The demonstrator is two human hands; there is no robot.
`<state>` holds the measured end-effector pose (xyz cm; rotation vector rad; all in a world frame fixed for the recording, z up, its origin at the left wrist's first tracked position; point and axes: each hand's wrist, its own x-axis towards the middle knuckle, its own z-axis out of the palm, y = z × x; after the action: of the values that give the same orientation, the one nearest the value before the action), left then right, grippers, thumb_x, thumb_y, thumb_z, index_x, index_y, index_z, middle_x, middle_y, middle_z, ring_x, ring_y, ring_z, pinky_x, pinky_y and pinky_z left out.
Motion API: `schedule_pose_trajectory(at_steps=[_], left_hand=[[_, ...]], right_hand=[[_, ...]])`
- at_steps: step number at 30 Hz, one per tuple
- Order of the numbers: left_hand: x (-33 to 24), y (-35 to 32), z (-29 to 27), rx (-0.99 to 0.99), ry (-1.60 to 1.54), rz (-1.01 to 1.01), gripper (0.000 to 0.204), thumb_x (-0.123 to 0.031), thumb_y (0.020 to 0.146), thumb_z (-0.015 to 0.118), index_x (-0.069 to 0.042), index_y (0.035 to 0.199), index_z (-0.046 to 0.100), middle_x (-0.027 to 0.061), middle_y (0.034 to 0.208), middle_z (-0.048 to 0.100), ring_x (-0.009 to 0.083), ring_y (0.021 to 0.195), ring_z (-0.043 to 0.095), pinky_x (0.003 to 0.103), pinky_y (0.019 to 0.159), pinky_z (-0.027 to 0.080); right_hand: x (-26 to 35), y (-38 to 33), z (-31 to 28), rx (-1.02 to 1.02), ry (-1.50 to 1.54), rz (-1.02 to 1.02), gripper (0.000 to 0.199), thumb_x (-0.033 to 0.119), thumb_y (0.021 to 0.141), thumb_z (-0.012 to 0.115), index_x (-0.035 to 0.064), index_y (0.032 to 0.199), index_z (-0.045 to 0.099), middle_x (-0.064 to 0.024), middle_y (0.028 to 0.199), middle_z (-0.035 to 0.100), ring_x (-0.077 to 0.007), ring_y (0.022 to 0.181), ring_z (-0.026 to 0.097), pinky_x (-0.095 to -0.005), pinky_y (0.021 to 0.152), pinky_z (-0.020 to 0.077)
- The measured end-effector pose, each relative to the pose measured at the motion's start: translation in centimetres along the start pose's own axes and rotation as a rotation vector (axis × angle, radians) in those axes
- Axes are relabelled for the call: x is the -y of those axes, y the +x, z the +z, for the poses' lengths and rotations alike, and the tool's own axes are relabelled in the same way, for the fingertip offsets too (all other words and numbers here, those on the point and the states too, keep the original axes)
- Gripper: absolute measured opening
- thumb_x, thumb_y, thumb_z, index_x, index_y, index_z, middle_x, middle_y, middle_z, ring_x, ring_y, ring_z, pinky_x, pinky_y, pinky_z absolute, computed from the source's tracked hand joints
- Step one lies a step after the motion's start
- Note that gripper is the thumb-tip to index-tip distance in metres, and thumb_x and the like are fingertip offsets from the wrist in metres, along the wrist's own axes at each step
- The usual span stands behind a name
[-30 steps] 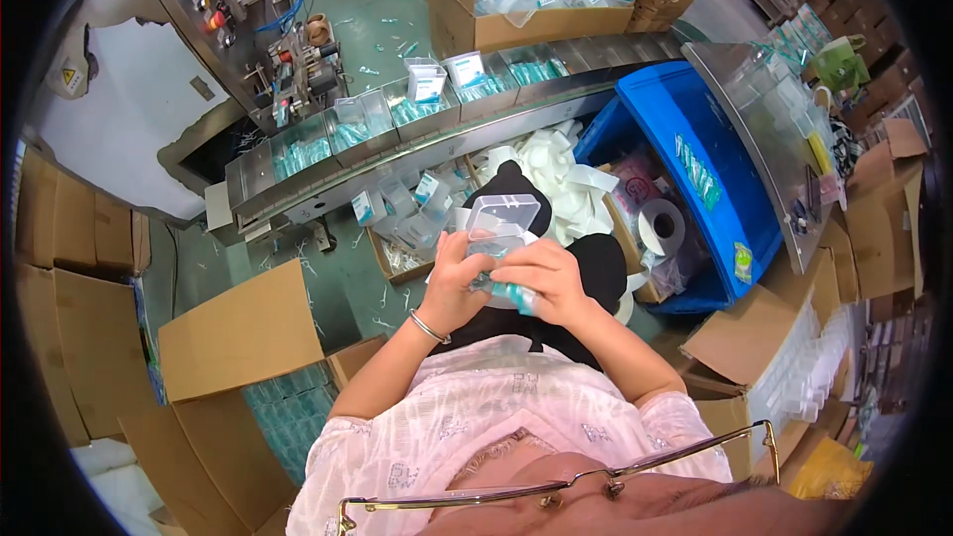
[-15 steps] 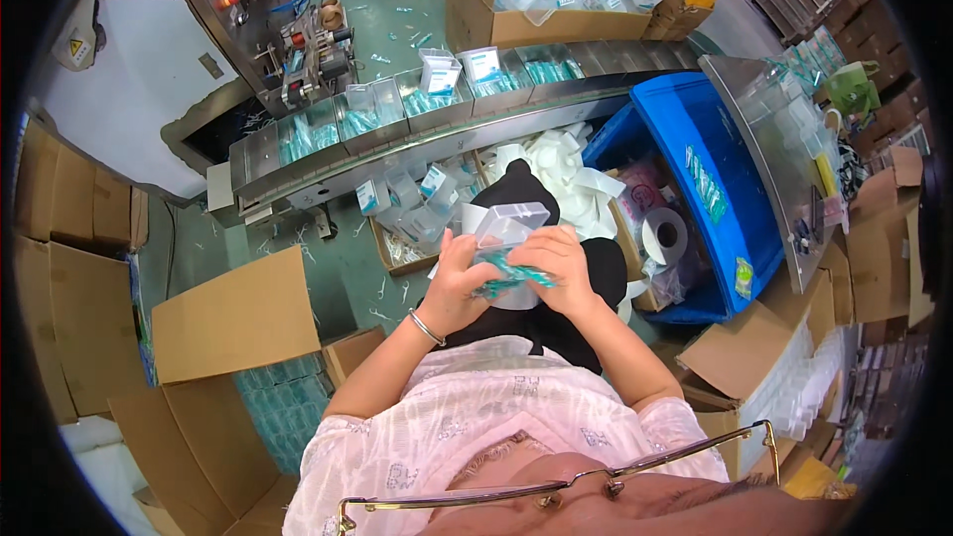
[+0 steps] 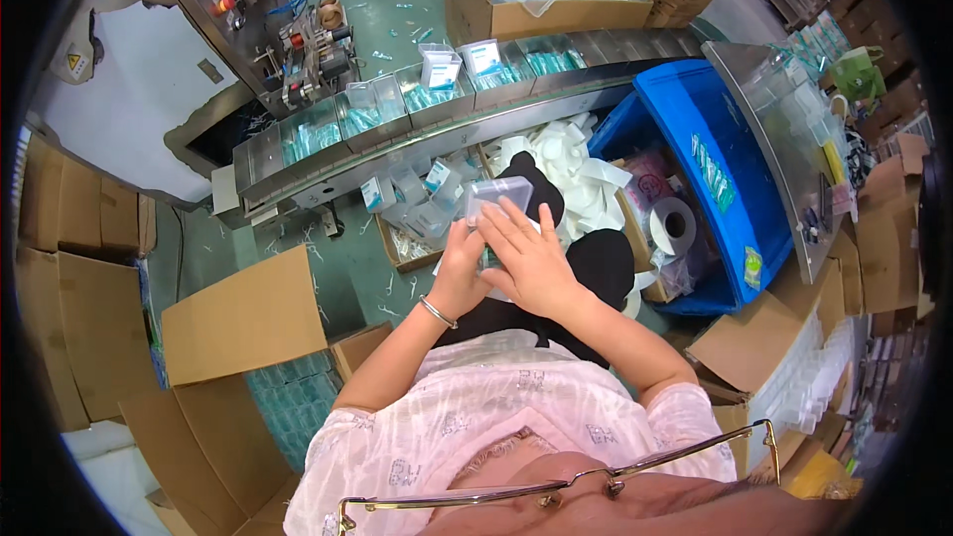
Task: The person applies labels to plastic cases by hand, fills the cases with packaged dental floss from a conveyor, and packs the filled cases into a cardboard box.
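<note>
A clear plastic box (image 3: 499,196) is held over my lap, its lidded end sticking out past my fingers. My left hand (image 3: 457,273) closes around its left side. Across the top lies my right hand (image 3: 531,263), palm down with fingers stretched out, touching the box and the left fingers. A bit of teal shows between the hands, but most of the contents are hidden. Beyond my knees, a metal conveyor (image 3: 397,134) carries teal-printed packets (image 3: 434,97) in compartments, with several clear boxes on top.
An open carton of clear boxes (image 3: 422,203) and white strips (image 3: 566,164) lie before my knees. A blue bin (image 3: 740,238) stands right, beside a metal table (image 3: 769,159). At left, an open carton (image 3: 238,318) holds teal packs. Another carton (image 3: 566,20) stands behind the conveyor.
The teal packets that showed between my hands are now mostly covered. My right hand has gone from gripping at the side to lying flat over the box.
</note>
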<state>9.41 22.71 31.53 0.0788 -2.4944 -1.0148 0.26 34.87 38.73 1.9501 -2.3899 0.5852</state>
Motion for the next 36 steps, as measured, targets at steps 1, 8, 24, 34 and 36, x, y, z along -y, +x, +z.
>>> schedule_pose_trajectory(at_steps=[1,8,24,34,36], left_hand=[[0.2,-0.1,0.1,0.000,0.004,0.002,0.084,-0.010,0.060,0.073,-0.001,0.129,0.025,0.0205,0.120,0.044,0.0360,0.113,0.041,0.046,0.098,0.028],[-0.3,0.2,-0.4,-0.208,-0.449,-0.114,0.094,-0.005,0.066,0.063,-0.002,0.137,0.001,0.0189,0.136,0.027,0.0306,0.125,0.029,0.038,0.102,0.024],[-1.3,-0.4,-6.9,0.366,-0.182,-0.035,0.062,-0.009,0.053,0.079,-0.007,0.097,0.035,0.0208,0.123,0.031,0.0331,0.098,0.049,0.034,0.086,0.041],[-0.5,0.5,-7.3,0.451,0.054,-0.089,0.090,-0.029,0.064,0.074,-0.006,0.131,0.019,0.0222,0.131,0.022,0.0433,0.109,0.042,0.041,0.091,0.040],[0.6,0.5,-6.3,0.403,0.016,-0.165,0.080,-0.029,0.070,0.069,-0.009,0.131,0.021,0.0220,0.132,0.020,0.0418,0.112,0.040,0.039,0.093,0.037]], right_hand=[[0.0,0.0,-0.3,-0.004,0.000,-0.002,0.066,0.034,0.074,0.061,0.0050,0.128,0.037,-0.0148,0.135,0.033,-0.0296,0.128,0.027,-0.0535,0.099,0.0191],[-1.8,0.2,0.7,0.033,0.210,-0.079,0.060,0.023,0.078,0.056,0.0014,0.129,0.034,-0.0146,0.138,0.028,-0.0302,0.129,0.023,-0.0515,0.101,0.0208],[-0.4,-0.4,2.6,-0.164,0.745,0.566,0.071,0.007,0.065,0.068,0.0061,0.128,0.034,-0.0076,0.093,0.047,-0.0168,0.061,0.051,-0.0291,0.055,0.0421],[-2.2,-1.2,5.8,-0.071,0.691,0.076,0.091,0.016,0.055,0.075,0.0026,0.132,0.028,-0.0156,0.120,0.042,-0.0299,0.112,0.040,-0.0411,0.096,0.0304],[-1.2,-1.2,6.6,-0.094,0.548,0.086,0.092,0.018,0.054,0.076,0.0017,0.131,0.028,-0.0155,0.119,0.042,-0.0299,0.111,0.041,-0.0417,0.095,0.0308]])
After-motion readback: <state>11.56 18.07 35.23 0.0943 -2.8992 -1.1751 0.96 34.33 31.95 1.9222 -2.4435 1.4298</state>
